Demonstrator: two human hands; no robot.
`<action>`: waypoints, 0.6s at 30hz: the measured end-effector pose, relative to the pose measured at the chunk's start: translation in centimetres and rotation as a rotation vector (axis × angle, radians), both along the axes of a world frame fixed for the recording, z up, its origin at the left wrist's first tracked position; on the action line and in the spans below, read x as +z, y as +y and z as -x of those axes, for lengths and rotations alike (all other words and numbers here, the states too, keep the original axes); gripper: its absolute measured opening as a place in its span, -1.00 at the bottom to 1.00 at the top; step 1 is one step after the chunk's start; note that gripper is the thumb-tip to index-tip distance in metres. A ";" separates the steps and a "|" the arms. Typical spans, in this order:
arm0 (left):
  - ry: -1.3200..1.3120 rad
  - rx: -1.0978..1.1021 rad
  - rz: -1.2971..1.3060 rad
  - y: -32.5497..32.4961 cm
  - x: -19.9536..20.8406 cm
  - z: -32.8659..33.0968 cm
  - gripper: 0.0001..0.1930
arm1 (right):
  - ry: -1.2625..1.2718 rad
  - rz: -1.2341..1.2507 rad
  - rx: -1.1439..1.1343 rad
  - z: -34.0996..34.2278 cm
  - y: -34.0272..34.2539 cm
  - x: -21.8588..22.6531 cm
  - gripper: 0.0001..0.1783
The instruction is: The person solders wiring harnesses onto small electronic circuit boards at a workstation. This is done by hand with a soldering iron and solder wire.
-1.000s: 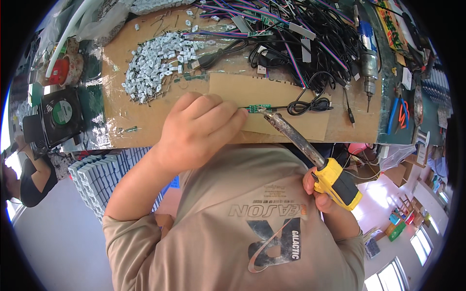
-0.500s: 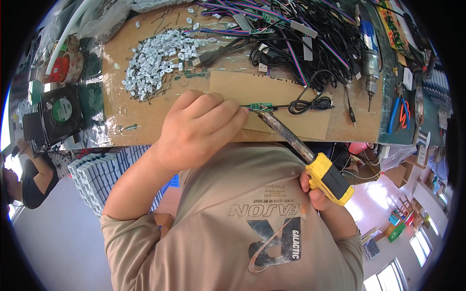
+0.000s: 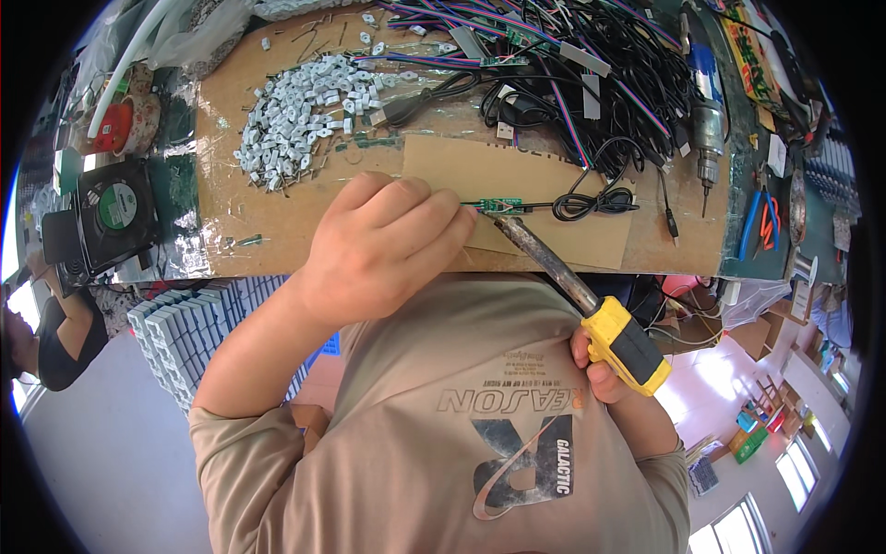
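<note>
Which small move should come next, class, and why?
Probably nudge the soldering iron toward the green circuit board: the right hand holds it, its tip by the board's near edge, and the left hand is at the board's left end.

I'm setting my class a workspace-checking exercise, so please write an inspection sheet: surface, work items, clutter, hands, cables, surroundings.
Surface: brown worktop with a cardboard sheet on it.
Work items: green circuit board over the cardboard sheet; soldering iron with its tip beside the board, contact unclear.
Clutter: heap of small white parts; drill; blue-and-orange pliers.
Hands: left hand at the circuit board's left end, its grip hidden; right hand holding the soldering iron's handle.
Cables: coiled black cable right of the circuit board; tangled cable pile beyond.
Surroundings: black fan and another person at left.
</note>
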State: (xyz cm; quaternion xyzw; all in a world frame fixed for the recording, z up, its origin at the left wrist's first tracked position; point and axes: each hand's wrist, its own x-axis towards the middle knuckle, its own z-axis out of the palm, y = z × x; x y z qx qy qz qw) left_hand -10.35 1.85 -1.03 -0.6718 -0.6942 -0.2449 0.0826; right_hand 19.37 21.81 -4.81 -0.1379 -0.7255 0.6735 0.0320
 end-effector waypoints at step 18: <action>0.050 0.014 0.053 1.2 1.6 -0.7 -0.59 | 0.279 0.162 -0.526 -2.1 5.0 3.0 -0.12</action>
